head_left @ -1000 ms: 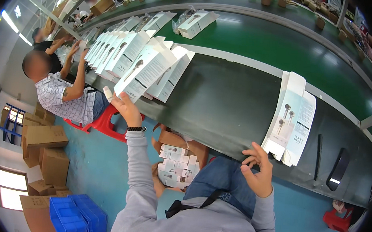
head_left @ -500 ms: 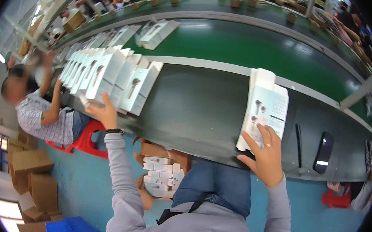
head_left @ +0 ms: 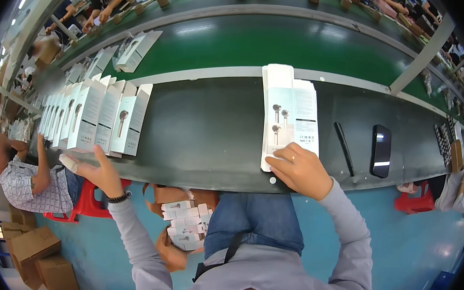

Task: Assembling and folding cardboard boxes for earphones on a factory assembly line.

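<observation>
On the dark table (head_left: 205, 131), right of middle: flat boxes (head_left: 291, 114), white, printed, in a stack.
Right hand (head_left: 302, 172): on the lower end of the flat boxes, fingers bent and close together; whether it pinches them, cannot tell.
Table, left end: row of boxes (head_left: 85, 121), white and grey, side by side.
Left hand (head_left: 97, 174): thumb and fingers apart, at the row's near edge; contact unclear.
Right of the flat boxes: black pen (head_left: 345, 149), then dark phone (head_left: 381, 150).
Floor: brown carton (head_left: 171, 257) holding small white boxes (head_left: 183, 226).
</observation>
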Demonstrator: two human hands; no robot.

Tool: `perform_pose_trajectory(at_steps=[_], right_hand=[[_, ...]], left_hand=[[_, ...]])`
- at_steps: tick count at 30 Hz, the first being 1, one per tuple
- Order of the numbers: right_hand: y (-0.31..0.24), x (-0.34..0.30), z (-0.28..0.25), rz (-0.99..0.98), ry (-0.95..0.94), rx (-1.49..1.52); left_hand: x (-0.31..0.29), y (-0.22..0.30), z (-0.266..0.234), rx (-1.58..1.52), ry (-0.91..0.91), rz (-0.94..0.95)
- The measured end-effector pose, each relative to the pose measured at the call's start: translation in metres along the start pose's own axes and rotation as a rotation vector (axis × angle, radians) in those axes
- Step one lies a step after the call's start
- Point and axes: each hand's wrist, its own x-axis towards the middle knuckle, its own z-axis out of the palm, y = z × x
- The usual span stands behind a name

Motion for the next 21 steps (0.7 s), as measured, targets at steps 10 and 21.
perform_pose_trajectory(at_steps=[10, 21], right_hand=[[-0.067, 0.008, -0.065, 0.042, 0.572, 0.645], [-0.069, 0.003, -0.053, 0.655, 0.197, 1.706]], left_hand=[[-0.071, 0.147, -0.009, -0.412, -0.698, 0.639], [-0.067, 0.181, -0.010, -0.391, -1.186, 0.665]])
